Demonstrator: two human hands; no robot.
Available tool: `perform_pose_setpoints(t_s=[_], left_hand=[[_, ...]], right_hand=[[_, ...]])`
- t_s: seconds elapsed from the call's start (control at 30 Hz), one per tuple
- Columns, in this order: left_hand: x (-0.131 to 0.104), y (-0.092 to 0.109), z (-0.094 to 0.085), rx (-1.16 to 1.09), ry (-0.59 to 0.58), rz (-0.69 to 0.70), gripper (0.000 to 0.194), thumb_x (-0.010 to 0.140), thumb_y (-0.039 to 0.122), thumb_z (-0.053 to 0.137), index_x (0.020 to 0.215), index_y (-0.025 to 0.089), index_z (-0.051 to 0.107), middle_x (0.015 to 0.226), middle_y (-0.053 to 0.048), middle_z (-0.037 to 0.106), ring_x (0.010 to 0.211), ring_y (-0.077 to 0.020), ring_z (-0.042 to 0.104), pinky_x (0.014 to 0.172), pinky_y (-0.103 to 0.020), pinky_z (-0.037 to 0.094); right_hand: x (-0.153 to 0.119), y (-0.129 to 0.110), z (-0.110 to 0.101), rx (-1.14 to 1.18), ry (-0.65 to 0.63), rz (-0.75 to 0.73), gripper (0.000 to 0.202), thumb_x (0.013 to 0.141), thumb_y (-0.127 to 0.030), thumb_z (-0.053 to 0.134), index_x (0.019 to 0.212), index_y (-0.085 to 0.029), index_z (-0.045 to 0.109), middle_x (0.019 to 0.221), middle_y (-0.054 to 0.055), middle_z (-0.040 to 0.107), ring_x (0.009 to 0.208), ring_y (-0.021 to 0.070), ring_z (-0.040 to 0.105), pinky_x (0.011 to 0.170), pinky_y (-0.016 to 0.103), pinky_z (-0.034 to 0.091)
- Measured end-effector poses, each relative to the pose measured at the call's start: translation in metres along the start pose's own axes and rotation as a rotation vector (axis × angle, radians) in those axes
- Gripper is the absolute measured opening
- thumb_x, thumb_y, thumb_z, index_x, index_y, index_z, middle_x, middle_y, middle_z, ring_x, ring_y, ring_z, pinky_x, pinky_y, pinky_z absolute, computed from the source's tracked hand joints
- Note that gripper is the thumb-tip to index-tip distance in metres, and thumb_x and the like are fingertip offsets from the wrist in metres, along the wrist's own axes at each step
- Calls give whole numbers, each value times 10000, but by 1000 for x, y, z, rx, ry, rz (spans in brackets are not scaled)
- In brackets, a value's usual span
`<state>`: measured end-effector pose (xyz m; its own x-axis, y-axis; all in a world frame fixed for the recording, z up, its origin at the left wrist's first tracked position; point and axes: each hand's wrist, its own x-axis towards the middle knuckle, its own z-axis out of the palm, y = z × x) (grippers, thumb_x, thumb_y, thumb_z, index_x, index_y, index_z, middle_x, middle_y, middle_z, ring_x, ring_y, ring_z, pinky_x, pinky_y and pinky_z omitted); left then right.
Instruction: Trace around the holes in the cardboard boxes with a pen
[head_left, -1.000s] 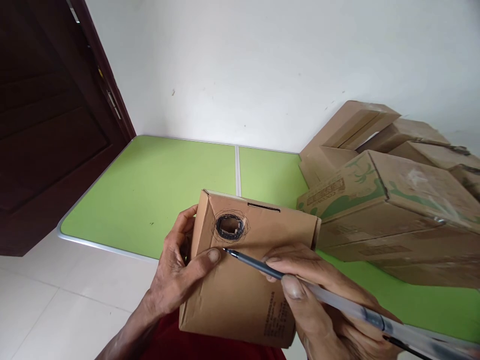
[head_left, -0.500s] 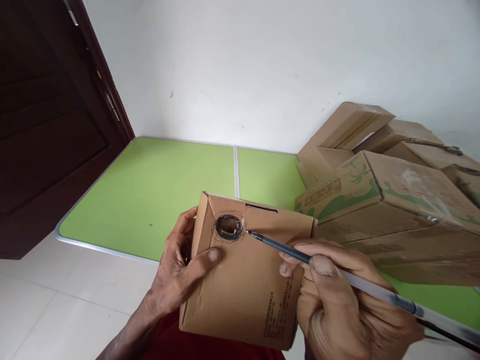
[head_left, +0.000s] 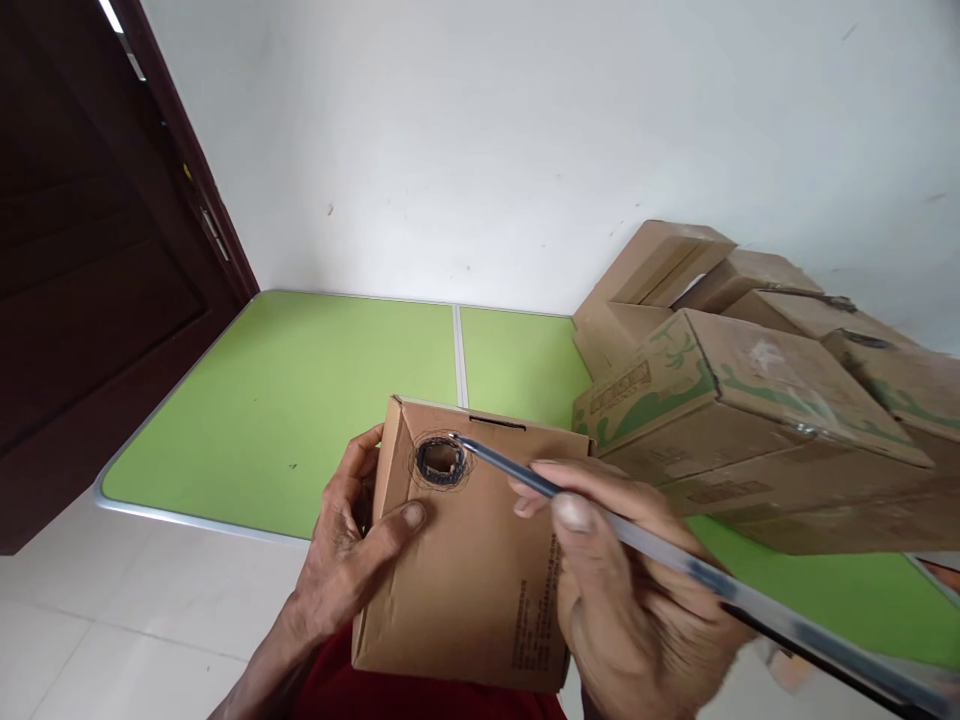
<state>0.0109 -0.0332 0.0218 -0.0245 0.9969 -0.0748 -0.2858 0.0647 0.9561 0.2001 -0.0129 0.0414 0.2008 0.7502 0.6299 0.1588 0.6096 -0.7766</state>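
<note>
My left hand (head_left: 352,545) grips the left side of a small cardboard box (head_left: 465,560), its thumb lying flat on the front face. Near the box's upper left corner is a ragged hole (head_left: 441,460) ringed with dark scribbled ink and looser thin loops. My right hand (head_left: 630,570) pinches a black and clear pen (head_left: 525,478) between thumb and fingers. The pen's tip meets the drawn loops at the hole's upper edge. Printed dark text runs down the box's lower right, partly hidden by my right hand.
A green folding table (head_left: 337,360) with a metal rim stands against the white wall (head_left: 465,130). Several cardboard boxes (head_left: 750,430) are piled on its right side. A dark wooden door (head_left: 90,260) is at the left, above pale floor tiles (head_left: 150,610).
The pen tip has moved from the right of the hole to its upper edge, with my right hand shifting left. My left hand keeps its hold, and the whole view has shifted slightly.
</note>
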Motion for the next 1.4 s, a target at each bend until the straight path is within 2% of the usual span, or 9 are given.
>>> perform_pose_setpoints(t_s=[0.2,0.33,0.4,0.5,0.6,0.7,0.83,1.17,1.4], left_hand=[[-4,5,5,23,120,-18,750,818,595,935,1441,254,692,1392,-132,791,1216,-377,780,945,-426,661],[0,8,-14,40,302,-3,775,739,587,976,1386,249,716,1283,-113,817,1100,-360,806,805,-375,678],[3,11,-27,57,398,11,736,716,570,989,1328,248,738,1215,-89,822,1023,-333,812,734,-333,665],[7,14,-42,75,525,27,640,704,553,987,1226,257,762,1114,-48,819,979,-308,808,726,-312,666],[7,14,-43,98,561,26,630,697,572,978,1214,269,783,1109,-41,813,1010,-323,801,759,-331,682],[6,9,-38,86,501,5,652,708,573,989,1248,267,787,1162,-54,812,1085,-339,792,796,-331,680],[7,-2,-30,95,427,-25,732,706,578,1004,1324,257,778,1202,-74,815,1131,-355,790,767,-315,664],[9,-8,-21,114,380,-43,729,745,579,981,1351,247,748,1294,-86,808,1178,-357,782,784,-317,651],[7,-12,-26,92,347,-36,687,761,552,976,1331,251,739,1319,-87,815,1182,-355,784,825,-337,647]], right_hand=[[3,-5,9,78,-132,16,226,1076,-171,719,1182,-313,858,915,-12,800,827,181,756,758,320,594],[18,-2,-19,37,257,11,185,1108,-293,703,959,-288,812,859,0,734,713,215,687,695,379,543],[29,9,-44,-190,318,39,300,1121,-411,673,854,-281,723,781,0,668,674,227,648,680,384,512],[43,45,-79,-827,-63,284,484,1139,-564,545,756,-272,593,626,-8,596,601,218,585,636,348,420],[46,93,-93,-1067,-392,470,388,1082,-382,677,724,-243,623,651,37,680,652,228,623,657,342,360],[40,135,-88,-1189,-543,592,313,1083,-280,690,784,-198,726,820,123,803,799,271,739,691,342,404],[28,160,-82,-1300,-658,710,281,1155,-358,657,1013,-160,798,1032,106,841,969,254,794,872,384,581],[10,132,-71,-1319,-648,678,349,1205,-343,511,1370,-105,705,1434,277,740,1329,394,736,962,432,552],[-25,112,-28,-1156,-633,733,402,1044,-425,800,1267,-114,678,1401,290,722,1371,426,694,938,422,569]])
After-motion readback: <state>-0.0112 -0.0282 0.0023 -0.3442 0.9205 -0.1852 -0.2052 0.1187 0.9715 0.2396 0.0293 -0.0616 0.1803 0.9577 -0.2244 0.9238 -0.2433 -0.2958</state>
